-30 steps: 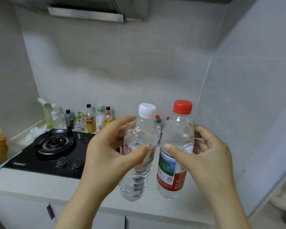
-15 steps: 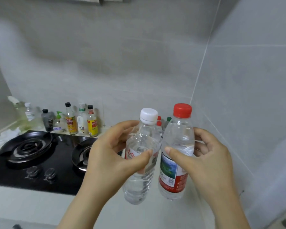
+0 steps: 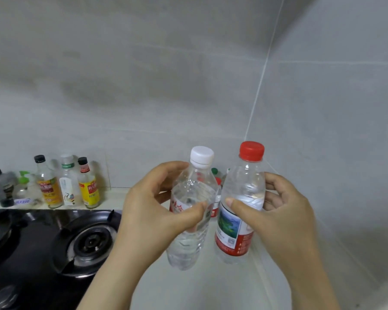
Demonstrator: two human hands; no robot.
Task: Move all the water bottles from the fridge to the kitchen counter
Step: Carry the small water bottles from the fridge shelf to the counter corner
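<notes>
My left hand (image 3: 152,211) grips a clear water bottle with a white cap (image 3: 188,240), fingers and thumb curled round its middle. Beside it, my right hand (image 3: 285,215) grips a water bottle with a red cap (image 3: 235,240) and a red-and-green label. Both bottles are upright, side by side, held low over the pale kitchen counter (image 3: 202,287) near the corner of the tiled walls. Whether their bases touch the counter I cannot tell. Behind them, small bottles with red and green caps (image 3: 215,173) stand against the wall, mostly hidden.
A black gas hob (image 3: 31,253) with a round burner (image 3: 89,242) fills the counter to the left. Several sauce and condiment bottles (image 3: 67,184) line the back ledge behind it. Grey tiled walls (image 3: 334,130) close the right side and the back.
The view has swung right and closer to the counter corner; the hob has slid left. Both bottles have come lower toward the counter, still held in the same grips.
</notes>
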